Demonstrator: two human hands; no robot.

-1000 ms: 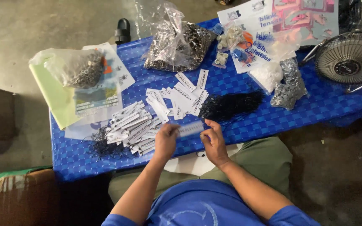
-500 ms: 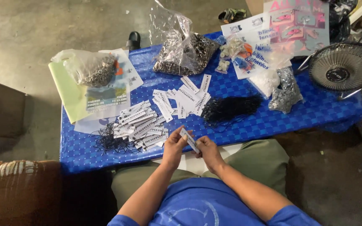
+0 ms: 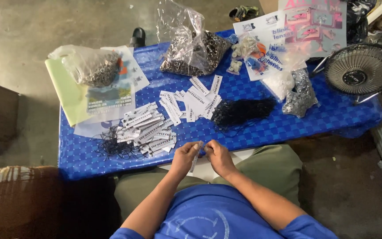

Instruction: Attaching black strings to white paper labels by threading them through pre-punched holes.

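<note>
Fingers (image 3: 190,149) of the left hand (image 3: 185,158) pinch a narrow white paper tag (image 3: 195,157) from one side; the right hand (image 3: 219,157) closes on the same tag from the other side. Both hands are shut on the tag, which hangs edge-on between them, just off the near edge of the table and above the person's lap.

Pose: forearms converge from the blue-sleeved shoulders, wrists near each other, knuckles toward the table.

Surface: low table with a blue checked cover (image 3: 288,124). On it:
- heap of printed white tags (image 3: 149,128) left of centre, touching a tangle of thin black strings (image 3: 113,146);
- second scatter of tags (image 3: 193,99) in the middle;
- dark bundle of black cords (image 3: 242,110) just right of them;
- clear bags of small metal rings (image 3: 191,51) and (image 3: 89,66) at the back;
- printed sheets (image 3: 279,35) and a small silver bag (image 3: 301,93) at the right.

A small round fan (image 3: 361,68) stands at the right end. Floor is bare concrete.

Edges: the near strip of table in front of the hands is bare; the tag heap lies near the left hand, the cords near the right.
</note>
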